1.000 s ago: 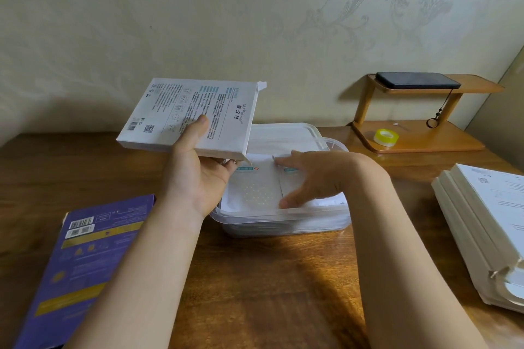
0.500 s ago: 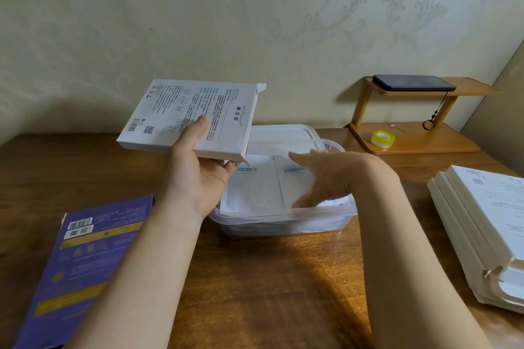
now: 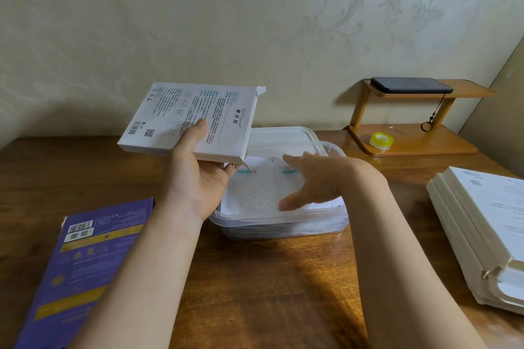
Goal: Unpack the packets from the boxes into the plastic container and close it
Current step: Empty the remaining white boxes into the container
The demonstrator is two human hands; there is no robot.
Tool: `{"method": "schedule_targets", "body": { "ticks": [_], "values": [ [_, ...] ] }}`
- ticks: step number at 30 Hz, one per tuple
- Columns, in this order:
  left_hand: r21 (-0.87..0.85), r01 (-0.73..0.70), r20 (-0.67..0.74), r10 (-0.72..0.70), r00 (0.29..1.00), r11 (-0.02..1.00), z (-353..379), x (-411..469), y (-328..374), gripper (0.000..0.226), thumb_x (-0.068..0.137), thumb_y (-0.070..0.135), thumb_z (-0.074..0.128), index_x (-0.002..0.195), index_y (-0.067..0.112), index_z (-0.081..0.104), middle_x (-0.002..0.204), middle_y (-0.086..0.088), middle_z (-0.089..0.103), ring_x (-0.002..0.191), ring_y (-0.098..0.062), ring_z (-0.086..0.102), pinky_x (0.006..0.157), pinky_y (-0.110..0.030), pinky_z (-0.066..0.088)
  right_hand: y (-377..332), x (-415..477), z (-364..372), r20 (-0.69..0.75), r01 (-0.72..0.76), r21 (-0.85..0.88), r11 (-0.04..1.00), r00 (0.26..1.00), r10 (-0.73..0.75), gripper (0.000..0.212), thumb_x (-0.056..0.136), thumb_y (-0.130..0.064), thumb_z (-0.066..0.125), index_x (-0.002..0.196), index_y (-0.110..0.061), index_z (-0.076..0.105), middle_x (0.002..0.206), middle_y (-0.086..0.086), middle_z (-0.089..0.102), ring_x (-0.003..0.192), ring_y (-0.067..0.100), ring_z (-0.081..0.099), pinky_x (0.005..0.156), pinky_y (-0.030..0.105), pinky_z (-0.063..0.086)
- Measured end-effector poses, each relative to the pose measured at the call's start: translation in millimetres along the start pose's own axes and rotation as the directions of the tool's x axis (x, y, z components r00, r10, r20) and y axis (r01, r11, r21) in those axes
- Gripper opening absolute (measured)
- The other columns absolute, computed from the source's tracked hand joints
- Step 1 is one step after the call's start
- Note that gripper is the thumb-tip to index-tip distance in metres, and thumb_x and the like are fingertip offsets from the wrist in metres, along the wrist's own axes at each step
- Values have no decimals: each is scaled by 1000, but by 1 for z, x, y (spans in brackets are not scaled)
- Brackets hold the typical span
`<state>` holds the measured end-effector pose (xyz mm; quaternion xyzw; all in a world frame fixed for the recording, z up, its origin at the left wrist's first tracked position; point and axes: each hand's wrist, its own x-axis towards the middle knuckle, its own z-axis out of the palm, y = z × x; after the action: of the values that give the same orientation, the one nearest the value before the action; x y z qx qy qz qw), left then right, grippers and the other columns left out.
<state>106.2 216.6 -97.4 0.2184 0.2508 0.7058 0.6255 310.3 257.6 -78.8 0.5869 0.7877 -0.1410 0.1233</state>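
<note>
My left hand point(image 3: 198, 178) grips a flat white box point(image 3: 187, 119) printed with text, held tilted above the left end of the clear plastic container point(image 3: 283, 228). The box's end flap is open on the right. White packets point(image 3: 252, 193) lie flat inside the container. My right hand point(image 3: 314, 181) hovers over the packets with straight fingers, the thumb low near them; whether it touches them I cannot tell. The clear lid point(image 3: 280, 136) lies behind the container.
A purple box point(image 3: 85, 258) lies at the table's left front. A stack of white boxes point(image 3: 482, 232) sits at the right edge. A wooden stand point(image 3: 411, 142) at the back right holds a phone point(image 3: 411, 85) and a tape roll point(image 3: 381, 140).
My right hand has lifted slightly off the packets and shifted a little to the right. The left hand keeps the white box in the same place.
</note>
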Motion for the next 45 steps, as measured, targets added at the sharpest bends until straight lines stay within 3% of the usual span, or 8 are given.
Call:
{"method": "schedule_targets", "body": {
  "ticks": [7, 10, 14, 26, 30, 34, 38, 45],
  "values": [
    [17, 2, 1, -2, 1000, 1000, 2, 0, 0, 25, 96, 23, 59, 121, 26, 64, 113, -3, 74, 106, -24, 66, 83, -38, 55, -7, -8, -10, -236, 103, 294, 950, 971, -32, 78, 83, -51, 74, 150, -28, 40, 146, -3, 51, 130, 20, 52, 109, 43, 43],
    [72, -13, 16, 12, 1000, 997, 2, -1, 0, 26, 97, 25, 56, 122, 27, 64, 110, -4, 75, 101, -24, 67, 76, -37, 55, -24, -15, -21, -534, 375, 585, 719, 845, -6, 35, 91, -23, 69, 126, -26, 64, 103, -2, 72, 91, 17, 70, 82, 41, 58],
    [118, -20, 36, 16, 999, 993, 3, -3, 2, 35, 97, 28, 56, 132, 25, 60, 114, -7, 73, 100, -25, 67, 77, -37, 56, -39, -20, -17, -482, 512, 742, 432, 856, -187, 42, 91, 0, 61, 128, -21, 65, 85, 17, 73, 70, 29, 69, 77, 49, 60],
    [227, 23, 46, -35, 998, 974, 16, -12, 1, 22, 97, 32, 57, 117, 28, 66, 108, -4, 76, 96, -22, 71, 83, -41, 55, -32, -21, -16, -422, 539, 684, 491, 842, -335, 41, 83, 12, 51, 114, -7, 71, 96, 22, 73, 78, 26, 67, 71, 40, 59],
    [156, 82, 40, -89, 995, 984, 35, -24, -5, 30, 98, 40, 56, 122, 25, 65, 109, -6, 76, 94, -23, 72, 74, -38, 60, -12, -43, -27, -572, 513, 705, 490, 819, -34, 33, 83, 4, 55, 97, -15, 78, 73, 8, 71, 62, 17, 61, 63, 33, 54],
    [173, 216, 131, -240, 962, 961, 58, -46, -13, 44, 93, 52, 58, 125, 23, 67, 116, -9, 74, 102, -28, 72, 61, -39, 59, 22, -77, -34, -684, 538, 730, 422, 587, 434, 19, 87, -27, 59, 91, -16, 74, 79, -1, 69, 73, 14, 64, 64, 32, 51],
    [308, 282, 307, -376, 874, 909, 82, -74, -37, 54, 96, 61, 46, 133, 27, 63, 131, -14, 67, 120, -38, 64, 70, -55, 60, 62, -129, -28, -515, 470, 857, 209, 772, 373, 18, 95, -24, 63, 92, -13, 76, 96, 12, 73, 94, 34, 70, 80, 49, 57],
    [603, 321, 241, -551, 799, 730, 135, -90, -100, 75, 87, 80, 41, 130, 23, 63, 123, -10, 72, 113, -30, 70, 86, -48, 59, 134, -208, 12, -390, 358, 919, 164, 770, 506, 17, 97, -7, 61, 108, -1, 73, 106, 16, 73, 96, 29, 69, 74, 40, 62]
  ]
}}
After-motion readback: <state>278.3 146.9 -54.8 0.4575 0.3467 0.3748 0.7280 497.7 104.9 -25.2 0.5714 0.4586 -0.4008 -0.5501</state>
